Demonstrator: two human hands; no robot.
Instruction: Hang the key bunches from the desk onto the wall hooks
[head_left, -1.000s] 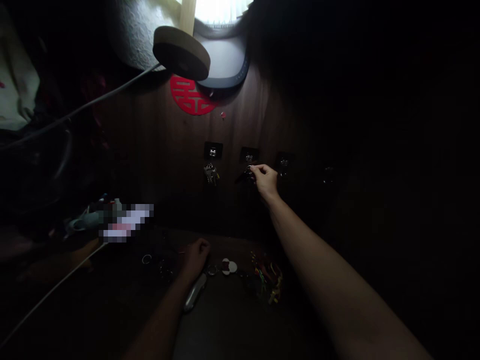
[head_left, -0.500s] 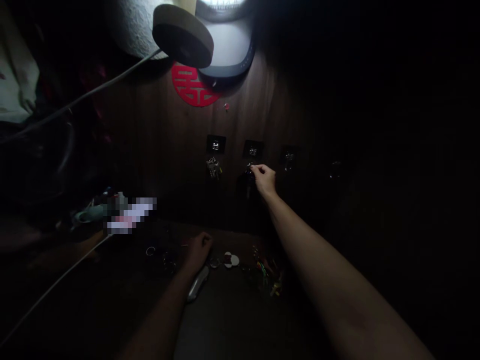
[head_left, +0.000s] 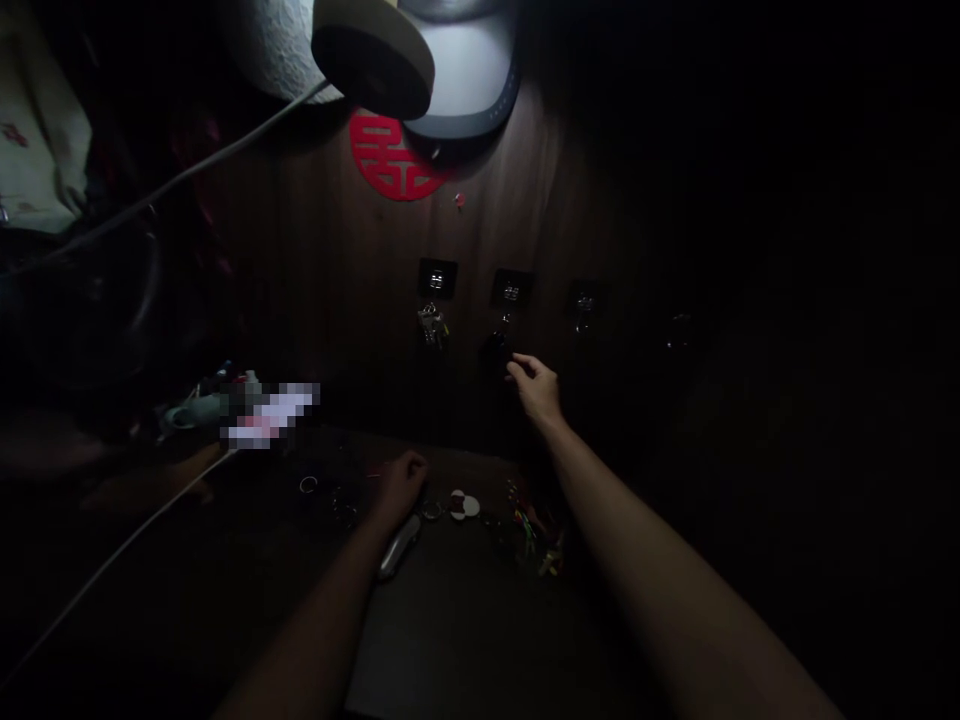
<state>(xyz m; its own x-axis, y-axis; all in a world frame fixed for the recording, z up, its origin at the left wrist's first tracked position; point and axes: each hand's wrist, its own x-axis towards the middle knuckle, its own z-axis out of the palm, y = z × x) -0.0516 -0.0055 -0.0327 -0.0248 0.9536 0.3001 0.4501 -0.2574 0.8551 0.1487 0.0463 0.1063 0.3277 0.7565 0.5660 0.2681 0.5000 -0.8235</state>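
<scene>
My right hand (head_left: 536, 390) is just below and right of a dark bunch, perhaps keys (head_left: 498, 341), that hangs on the second wall hook (head_left: 512, 290). Its thumb and forefinger are slightly apart, with nothing visible between them. On the dark tabletop rests my left hand (head_left: 405, 481), its fingers curled; what they hold, if anything, is hidden. Beside that wrist lies a grey folding knife or similar handle (head_left: 400, 547). A metal ring (head_left: 432, 511) and a white round-lobed charm (head_left: 464, 505) are to its right. A bunch of keys (head_left: 432, 326) hangs from the first hook (head_left: 437, 279).
Above, a lit lamp (head_left: 457, 85) and a round dark-faced device (head_left: 373, 60) stick out near a red paper cutout (head_left: 394, 165). A white cable (head_left: 187, 172) crosses the left side. Several colourful small items (head_left: 534, 530) lie right of the charm. A third hook (head_left: 586, 300) is on the wall.
My right hand has come down and slightly away from the second hook, its fingertips parting from the dark bunch, which stays hanging. My left hand stays curled on the tabletop. The view has tilted slightly.
</scene>
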